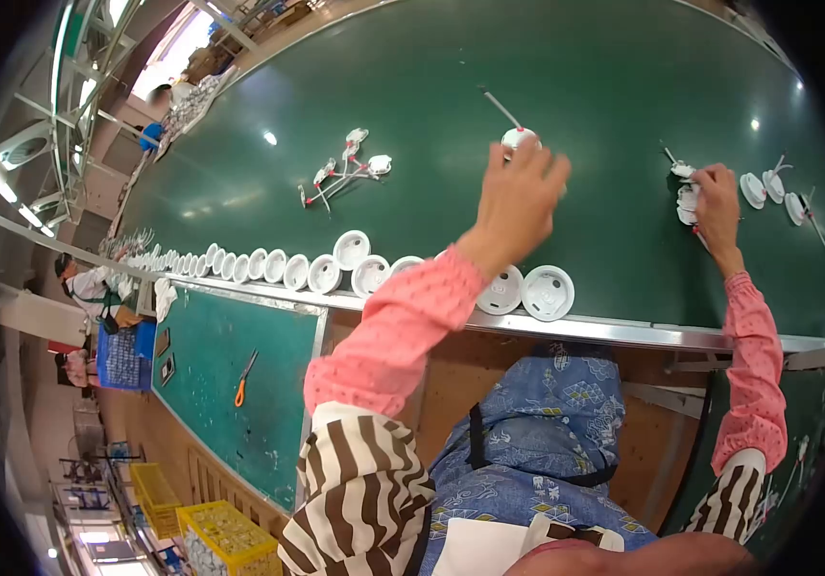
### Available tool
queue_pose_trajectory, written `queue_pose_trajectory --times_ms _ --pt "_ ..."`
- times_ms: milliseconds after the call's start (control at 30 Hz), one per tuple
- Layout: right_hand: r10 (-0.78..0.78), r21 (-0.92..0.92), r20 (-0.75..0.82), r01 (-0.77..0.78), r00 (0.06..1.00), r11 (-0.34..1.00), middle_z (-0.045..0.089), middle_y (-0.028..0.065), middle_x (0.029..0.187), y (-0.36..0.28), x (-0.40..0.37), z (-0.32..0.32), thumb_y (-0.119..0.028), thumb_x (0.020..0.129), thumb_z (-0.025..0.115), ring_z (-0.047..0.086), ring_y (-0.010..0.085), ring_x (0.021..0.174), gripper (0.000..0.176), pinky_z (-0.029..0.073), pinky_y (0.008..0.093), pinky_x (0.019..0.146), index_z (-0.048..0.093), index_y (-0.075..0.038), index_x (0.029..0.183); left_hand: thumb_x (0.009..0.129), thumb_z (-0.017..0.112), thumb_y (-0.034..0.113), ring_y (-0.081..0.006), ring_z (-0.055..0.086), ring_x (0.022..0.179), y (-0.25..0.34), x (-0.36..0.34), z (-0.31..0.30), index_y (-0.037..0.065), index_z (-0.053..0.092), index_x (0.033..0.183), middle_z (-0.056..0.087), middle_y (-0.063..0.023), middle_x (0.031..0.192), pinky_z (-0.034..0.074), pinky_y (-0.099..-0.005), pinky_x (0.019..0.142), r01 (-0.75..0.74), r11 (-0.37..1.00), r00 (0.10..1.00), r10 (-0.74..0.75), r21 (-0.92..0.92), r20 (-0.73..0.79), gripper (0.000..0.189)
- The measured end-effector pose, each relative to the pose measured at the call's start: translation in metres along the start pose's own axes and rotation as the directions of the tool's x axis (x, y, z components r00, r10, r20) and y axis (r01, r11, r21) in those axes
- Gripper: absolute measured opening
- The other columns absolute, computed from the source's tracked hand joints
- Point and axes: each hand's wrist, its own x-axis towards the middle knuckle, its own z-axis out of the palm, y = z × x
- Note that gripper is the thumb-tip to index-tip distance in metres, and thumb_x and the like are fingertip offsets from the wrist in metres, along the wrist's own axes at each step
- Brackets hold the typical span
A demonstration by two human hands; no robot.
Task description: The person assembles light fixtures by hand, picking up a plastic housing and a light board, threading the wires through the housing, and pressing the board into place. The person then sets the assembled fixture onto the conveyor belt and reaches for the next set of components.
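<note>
Over the green tabletop, my left hand (525,197) has its fingers closed around the near side of a white round wired part (518,137). A thin grey lead runs up and left from it, with a red spot at its base. On the right, my right hand (717,206) pinches at a small cluster of white wired parts (687,200); the fingers partly hide what they grip. To the right of that hand lie several more white wired parts (753,190). Another small group of wired parts (324,173) rests left of my left hand.
White round cups (548,293) form a long row along the table's metal edge (623,331), partly behind my left forearm. Orange-handled scissors (241,392) lie on a lower green table (239,432). Yellow crates (230,538) stand on the floor; a person (95,288) works far left.
</note>
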Motion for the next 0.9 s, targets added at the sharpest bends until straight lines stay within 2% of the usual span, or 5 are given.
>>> queue_pose_trajectory --times_ms 233,500,733,833,900 --pt "0.225 0.359 -0.223 -0.134 0.948 0.924 0.068 0.0018 0.1 0.015 0.027 -0.063 -0.007 0.096 0.058 0.06 0.0117 0.083 0.023 0.048 0.0287 0.074 0.074 -0.009 0.114 0.082 0.066 -0.002 -0.0297 0.062 0.089 0.05 -0.061 -0.048 0.003 0.071 0.099 0.064 -0.0112 0.088 0.047 -0.0395 0.076 0.321 0.724 0.945 -0.202 -0.61 0.258 0.018" --pt "0.328 0.892 0.437 -0.45 0.838 -0.038 0.072 0.0119 0.097 -0.085 0.009 -0.129 0.0 0.093 0.066 0.065 0.0104 0.071 0.021 0.052 0.0212 0.06 0.068 0.001 0.114 0.089 0.054 0.0 -0.0219 0.067 0.104 0.088 -0.047 -0.054 0.0 0.067 0.123 0.071 -0.0121 0.113 0.05 -0.0319 0.091 0.492 0.483 0.87 -0.297 -0.725 0.393 0.036" --pt "0.034 0.737 0.606 -0.544 0.795 -0.401 0.068 0.017 0.115 -0.181 -0.067 -0.137 0.003 0.089 0.07 0.069 0.0155 0.085 0.02 0.054 0.0226 0.064 0.069 0.007 0.108 0.108 0.05 0.019 -0.0096 0.065 0.086 0.141 -0.053 -0.038 -0.003 0.061 0.125 0.07 -0.0043 0.099 0.052 -0.0263 0.078 0.585 -0.356 0.756 -0.086 -0.729 0.649 0.03" --pt "0.084 0.729 0.658 -0.605 0.748 -0.321 0.068 0.0141 0.115 -0.193 -0.084 -0.148 -0.007 0.095 0.067 0.068 0.018 0.09 0.03 0.055 0.0261 0.07 0.064 0.006 0.122 0.106 0.054 0.013 -0.0093 0.064 0.078 0.148 -0.068 -0.056 -0.003 0.065 0.117 0.07 -0.0033 0.09 0.053 -0.0283 0.069 0.625 -0.138 0.737 -0.221 -0.768 0.639 0.022" --pt "0.091 0.518 0.817 -0.657 0.569 -0.547 0.068 0.0135 0.111 -0.208 -0.083 -0.167 -0.012 0.098 0.064 0.068 0.0183 0.087 0.035 0.055 0.0269 0.067 0.059 0.005 0.129 0.097 0.063 0.003 -0.0181 0.065 0.069 0.151 -0.083 -0.062 -0.001 0.067 0.107 0.068 -0.0089 0.085 0.051 -0.0311 0.061 0.572 0.205 0.799 -0.355 -0.794 0.485 0.012"
